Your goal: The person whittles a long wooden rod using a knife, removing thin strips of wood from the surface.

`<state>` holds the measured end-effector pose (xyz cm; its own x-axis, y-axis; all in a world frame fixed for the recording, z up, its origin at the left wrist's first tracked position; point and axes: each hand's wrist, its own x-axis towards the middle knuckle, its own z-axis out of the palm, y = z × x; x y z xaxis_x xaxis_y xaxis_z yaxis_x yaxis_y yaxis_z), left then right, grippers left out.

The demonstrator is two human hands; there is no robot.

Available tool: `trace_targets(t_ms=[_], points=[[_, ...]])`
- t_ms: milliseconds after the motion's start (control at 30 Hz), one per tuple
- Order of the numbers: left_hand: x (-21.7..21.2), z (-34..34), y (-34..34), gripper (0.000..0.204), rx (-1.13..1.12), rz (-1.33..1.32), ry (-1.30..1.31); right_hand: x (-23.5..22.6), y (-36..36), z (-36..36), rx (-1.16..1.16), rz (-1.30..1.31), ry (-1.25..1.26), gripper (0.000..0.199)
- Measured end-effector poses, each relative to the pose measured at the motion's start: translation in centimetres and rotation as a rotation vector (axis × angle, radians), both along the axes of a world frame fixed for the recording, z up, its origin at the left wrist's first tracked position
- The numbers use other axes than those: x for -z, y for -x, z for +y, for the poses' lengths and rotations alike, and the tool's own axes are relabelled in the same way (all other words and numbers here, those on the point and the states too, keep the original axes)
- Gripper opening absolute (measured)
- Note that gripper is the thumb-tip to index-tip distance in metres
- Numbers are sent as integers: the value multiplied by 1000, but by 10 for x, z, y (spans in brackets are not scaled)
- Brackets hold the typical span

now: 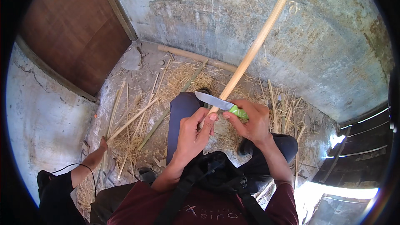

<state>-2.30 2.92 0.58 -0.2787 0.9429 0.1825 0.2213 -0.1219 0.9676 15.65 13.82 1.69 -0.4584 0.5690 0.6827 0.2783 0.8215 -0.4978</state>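
Pale, smooth, peeled wooden stick (250, 56) is held slanting up and away from the lap, its lower end closed in the left hand (192, 135), whose fingers are curled round it with the thumb lying near the blade. A knife with a grey steel blade and a bright green handle (220, 104) is gripped in the closed right hand (252, 123), the blade laid across the stick just above the left thumb. A slip is judged possible: the edge sits close to the left thumb and above the dark-trousered knees (183, 112), so a sudden release in the wood could carry the blade into skin. The stick looks straight, round and evenly light, with a few fibres at its far tip. Straw and split canes (133, 118) are scattered on the concrete floor (125, 79); another person's hand (103, 143) rests there on the left.
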Motion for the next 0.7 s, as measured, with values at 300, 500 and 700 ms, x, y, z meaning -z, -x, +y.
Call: trace_targets(t_ms=[300,500,700], points=[[-4,1,-3,22,-48,68,-41,1,1,-4,16,-185,-100,37],[-5,1,-7,34,-85,110,-30,-1,2,-6,74,-171,-141,41],[10,3,-4,21,-119,176,-100,0,1,-6,50,-189,-146,44]])
